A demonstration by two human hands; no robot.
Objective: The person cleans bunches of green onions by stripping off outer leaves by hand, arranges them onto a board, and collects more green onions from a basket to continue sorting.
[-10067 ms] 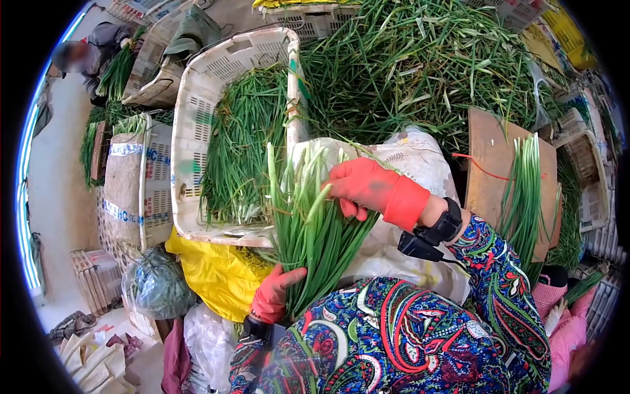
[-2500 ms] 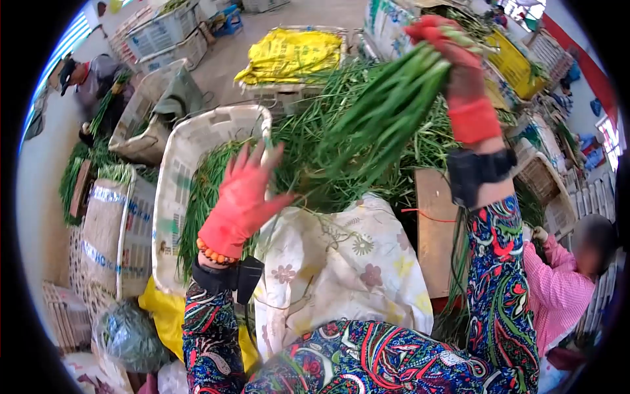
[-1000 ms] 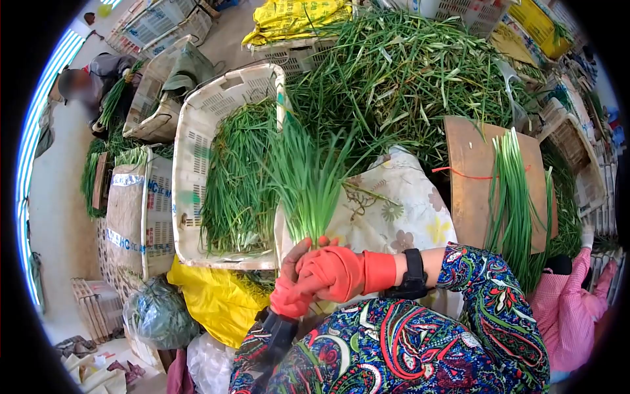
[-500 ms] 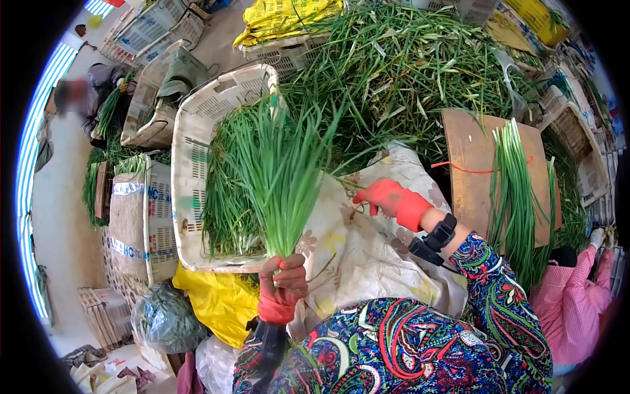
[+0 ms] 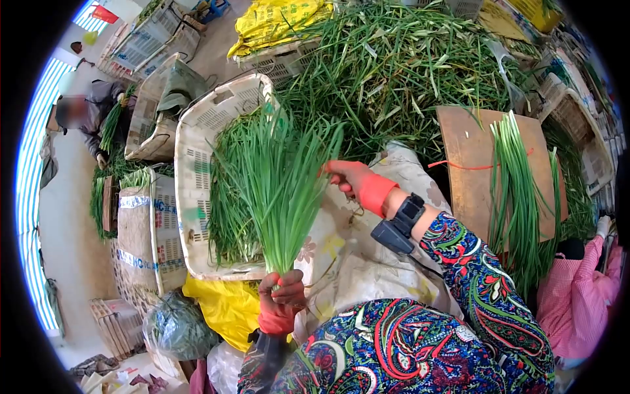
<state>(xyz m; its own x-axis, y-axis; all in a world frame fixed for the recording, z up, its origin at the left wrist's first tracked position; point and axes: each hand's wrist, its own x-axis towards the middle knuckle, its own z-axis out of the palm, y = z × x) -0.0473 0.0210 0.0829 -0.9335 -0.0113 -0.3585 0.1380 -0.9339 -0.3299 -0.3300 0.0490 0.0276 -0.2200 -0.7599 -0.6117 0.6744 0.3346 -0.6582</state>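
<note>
My left hand (image 5: 282,293), in a red glove, is closed round the pale lower ends of a bunch of chives (image 5: 282,203). The bunch stands upright, its long green leaves fanning out at the top. At its right edge is my right hand (image 5: 354,182), also red-gloved, with fingers pinched together against the outer leaves. The fingertips are partly hidden there. Behind the bunch, a white plastic crate (image 5: 192,190) holds more chives (image 5: 226,220). A pale flowered cloth (image 5: 367,256) covers my lap below the right hand.
A large heap of loose greens (image 5: 400,72) lies ahead. To the right, a brown board (image 5: 462,171) carries a sorted bunch of chives (image 5: 515,177) beside a red tie (image 5: 453,164). A yellow bag (image 5: 223,305) sits left. A co-worker (image 5: 98,108) holds greens; a pink-sleeved person (image 5: 577,289) is at right.
My right hand has moved left and up from over the cloth to the bunch's leaves. The left hand still grips the bunch. The view has shifted slightly.
</note>
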